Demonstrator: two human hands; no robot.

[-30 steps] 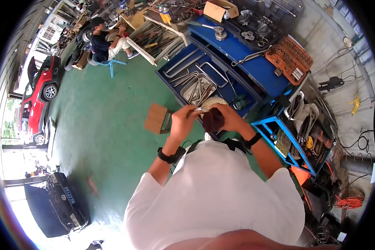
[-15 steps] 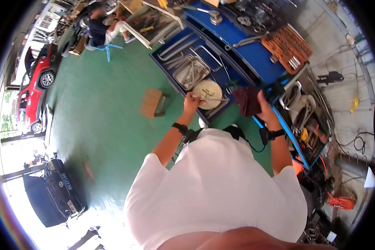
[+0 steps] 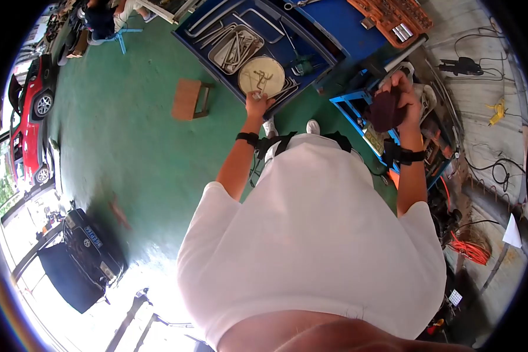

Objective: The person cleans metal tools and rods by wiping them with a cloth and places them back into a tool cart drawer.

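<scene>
My left hand (image 3: 257, 105) is at the front edge of the open blue drawer (image 3: 217, 69), its fingers closed beside a round cream-coloured dish (image 3: 247, 71). Whether a small piece is between those fingers I cannot make out. Several small bent hex keys (image 3: 263, 79) lie in the dish. Behind it sits a metal tray (image 3: 220, 57) of wrenches and rods. Out to the right, my right hand (image 3: 409, 100) grips a bunched dark maroon cloth (image 3: 386, 111) above the blue-framed cart (image 3: 358, 117).
An orange socket set case (image 3: 387, 14) lies on the blue cabinet top (image 3: 328, 20). A small wooden stool (image 3: 186, 100) stands on the green floor left of the drawer. Farther off are a seated person (image 3: 102, 20), a red car (image 3: 29, 126) and a dark car (image 3: 88, 246).
My right hand has carried the cloth right, away from the drawer, over the cart. The bar seen at my left hand over the dish no longer shows there. The view has shifted.
</scene>
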